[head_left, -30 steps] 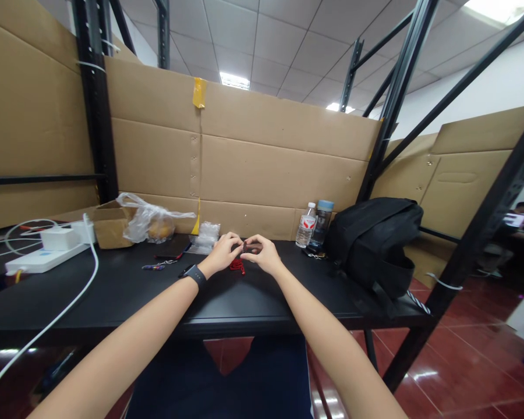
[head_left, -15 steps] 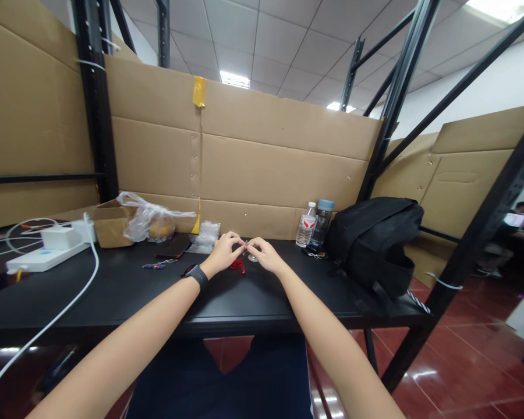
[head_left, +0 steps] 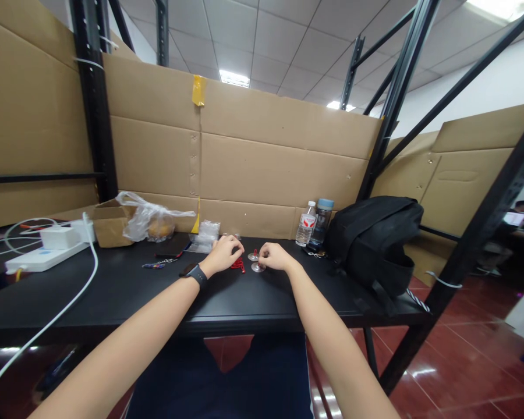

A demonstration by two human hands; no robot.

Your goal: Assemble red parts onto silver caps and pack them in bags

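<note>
A wall of cardboard panels [head_left: 244, 169] closed off the back of the black tabletop [head_left: 113, 291], framed by dark metal racking [head_left: 91, 105]. At the right end of the tabletop slumped a black backpack [head_left: 375, 238], with two bottles [head_left: 315, 224] standing just beside it against the cardboard. On the left lay a white power strip [head_left: 43, 256] with a white cable [head_left: 70, 302] trailing off the front edge, and behind it an open cardboard box [head_left: 109, 224] and a clear plastic bag [head_left: 151, 221] with something orange inside.

Both forearms reached in from the bottom of the view toward the middle of the tabletop. The left hand [head_left: 222, 255], a dark watch [head_left: 195, 273] on its wrist, rested with its fingers curled — its grip narrow, and whether it pinched anything could not be told. Just beside it, touching or nearly so, lay a small red item [head_left: 238, 265]. The right hand [head_left: 276, 256] sat a little apart, fingers bent in a narrow grip at a small silvery piece [head_left: 257, 267] on the tabletop; a second silvery piece [head_left: 252, 256] lay between the two hands. Whether the right fingers actually held the piece was too small to tell.
</note>
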